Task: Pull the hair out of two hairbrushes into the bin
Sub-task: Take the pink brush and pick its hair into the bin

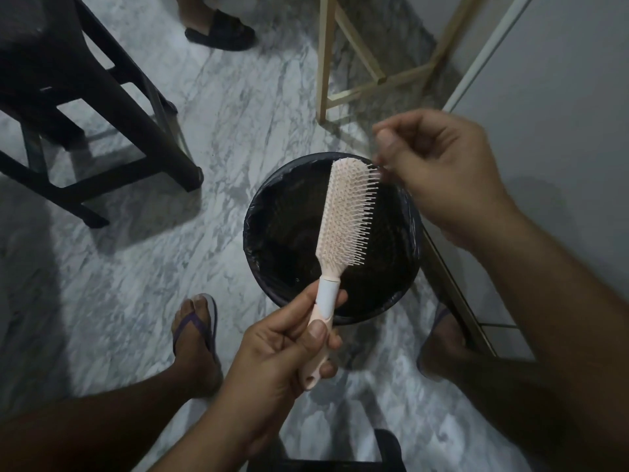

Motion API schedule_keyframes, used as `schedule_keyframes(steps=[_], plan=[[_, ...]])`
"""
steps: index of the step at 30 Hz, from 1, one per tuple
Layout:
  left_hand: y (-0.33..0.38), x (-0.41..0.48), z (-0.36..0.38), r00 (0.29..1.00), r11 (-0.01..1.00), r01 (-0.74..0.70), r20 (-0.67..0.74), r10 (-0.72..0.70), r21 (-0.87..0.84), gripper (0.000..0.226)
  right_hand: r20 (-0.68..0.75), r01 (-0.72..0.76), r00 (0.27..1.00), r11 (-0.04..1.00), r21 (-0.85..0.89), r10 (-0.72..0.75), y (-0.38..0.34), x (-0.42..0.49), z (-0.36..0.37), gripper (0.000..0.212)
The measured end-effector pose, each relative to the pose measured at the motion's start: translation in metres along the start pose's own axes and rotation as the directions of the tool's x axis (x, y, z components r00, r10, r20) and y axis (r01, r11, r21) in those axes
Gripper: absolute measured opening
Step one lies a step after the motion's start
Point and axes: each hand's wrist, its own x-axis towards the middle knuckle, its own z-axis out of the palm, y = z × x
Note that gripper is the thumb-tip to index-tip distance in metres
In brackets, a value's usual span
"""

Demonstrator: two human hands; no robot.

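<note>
Left hand (289, 352) is gripping the pink hairbrush (343, 212) by its handle over the bin (249, 229), right hand (442, 175) is pinching at the top bristle tips, seemingly a strand (382, 170) too fine to resolve.

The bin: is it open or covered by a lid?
Open. The bin has no lid on it; its black-lined inside shows under the hairbrush.

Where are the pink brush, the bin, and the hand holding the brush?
hairbrush (343, 212), head view, on the bristle pad.
bin (252, 218), head view, on its left rim.
left hand (279, 350), head view, on the middle of the hand.
</note>
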Motion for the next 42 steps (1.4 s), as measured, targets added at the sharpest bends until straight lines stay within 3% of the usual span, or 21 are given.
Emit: schedule_keyframes(steps=[2, 4, 7, 10, 14, 17, 19, 22, 25, 27, 29, 32, 40, 42], plan=[[0.0, 0.0, 0.001, 1.0, 1.0, 0.013, -0.004, -0.013, -0.028, 0.044, 0.208, -0.098, 0.973, 0.995, -0.003, 0.097, -0.003, -0.003, 0.002, 0.022], [0.0, 0.0, 0.001, 1.0, 0.999, 0.017, -0.014, -0.017, -0.029, 0.044, 0.316, 0.008, 0.947, 0.976, -0.216, 0.062, -0.005, -0.001, -0.005, 0.028], [-0.002, 0.0, -0.002, 1.0, 1.0, 0.015, -0.026, -0.014, 0.027, 0.044, 0.313, 0.177, 0.95, 0.827, -0.533, -0.001, -0.008, 0.0, -0.01, 0.028], [-0.006, -0.002, -0.003, 1.0, 0.997, 0.025, -0.014, -0.024, 0.069, 0.045, 0.264, 0.195, 0.964, 0.787, -0.585, -0.042, -0.014, -0.001, -0.008, 0.017], [-0.005, -0.001, -0.003, 1.0, 0.999, 0.024, 0.003, -0.024, 0.033, 0.046, 0.173, 0.123, 0.983, 0.901, -0.417, -0.054, -0.013, 0.0, -0.01, 0.01], [-0.004, -0.001, -0.002, 1.0, 1.0, 0.014, 0.005, -0.014, 0.012, 0.045, 0.044, -0.03, 0.999, 0.999, -0.015, 0.031, -0.012, 0.001, -0.01, 0.007], [-0.004, -0.001, -0.003, 1.0, 1.0, 0.011, 0.005, -0.011, 0.019, 0.045, -0.049, -0.039, 0.998, 0.982, 0.184, 0.049, -0.014, 0.006, -0.014, 0.003], [-0.005, -0.001, -0.002, 1.0, 1.0, 0.004, 0.004, -0.004, 0.031, 0.046, -0.115, 0.068, 0.992, 0.992, 0.111, -0.055, -0.016, 0.014, -0.025, 0.005], [-0.005, 0.0, -0.002, 1.0, 0.999, -0.003, 0.012, 0.002, 0.038, 0.047, 0.102, -0.057, 0.993, 0.998, -0.04, 0.061, -0.015, 0.01, -0.023, 0.014], [-0.005, 0.0, -0.002, 1.0, 0.999, -0.003, 0.014, 0.002, 0.038, 0.047, 0.26, -0.134, 0.951, 0.981, -0.139, 0.166, -0.01, 0.004, -0.017, 0.029], [-0.006, -0.001, -0.002, 1.0, 0.999, 0.007, 0.01, -0.008, 0.036, 0.046, 0.309, -0.139, 0.934, 0.98, -0.141, 0.177, -0.008, 0.001, -0.011, 0.025], [-0.007, -0.002, -0.002, 1.0, 0.999, 0.014, 0.02, -0.015, 0.036, 0.046, 0.244, -0.175, 0.953, 0.984, -0.042, 0.18, -0.011, 0.004, -0.012, 0.012], [-0.006, -0.003, -0.002, 0.999, 0.998, 0.006, 0.036, -0.009, 0.066, 0.049, 0.061, -0.287, 0.958, 0.947, 0.141, 0.281, -0.011, 0.009, -0.013, 0.011], [-0.006, -0.003, -0.002, 0.999, 0.998, 0.006, 0.036, -0.008, 0.062, 0.049, 0.098, -0.279, 0.959, 0.95, 0.137, 0.268, -0.011, 0.01, -0.016, 0.01]])
